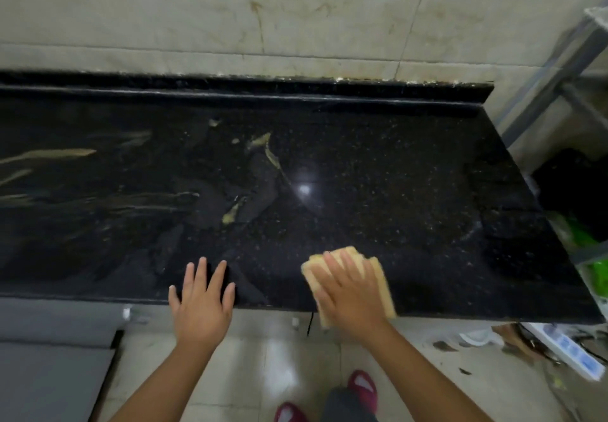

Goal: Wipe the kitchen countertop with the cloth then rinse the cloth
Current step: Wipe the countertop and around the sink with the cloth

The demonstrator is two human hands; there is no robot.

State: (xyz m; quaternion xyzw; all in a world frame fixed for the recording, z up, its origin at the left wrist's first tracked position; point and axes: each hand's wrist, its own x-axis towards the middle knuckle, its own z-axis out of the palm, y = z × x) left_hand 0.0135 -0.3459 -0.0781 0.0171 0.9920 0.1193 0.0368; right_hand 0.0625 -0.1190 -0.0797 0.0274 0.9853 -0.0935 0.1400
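A black speckled stone countertop (pixel 378 165) runs across the view, with a raised back lip against the wall. A yellow cloth (pixel 378 277) lies at its front edge, partly hanging over the edge. My right hand (pixel 348 296) presses flat on the cloth with fingers spread, covering most of it. My left hand (pixel 200 300) rests flat on the front edge to the left, fingers apart, holding nothing. Yellowish smears (pixel 263 152) and wet streaks mark the counter's middle and left.
A stained tiled wall (pixel 296 20) rises behind the counter. A metal rack (pixel 566 66) stands at the right end, with green items (pixel 592 257) and a white box (pixel 566 349) below. A grey cabinet (pixel 49 372) is lower left. My red slippers are on the tiled floor.
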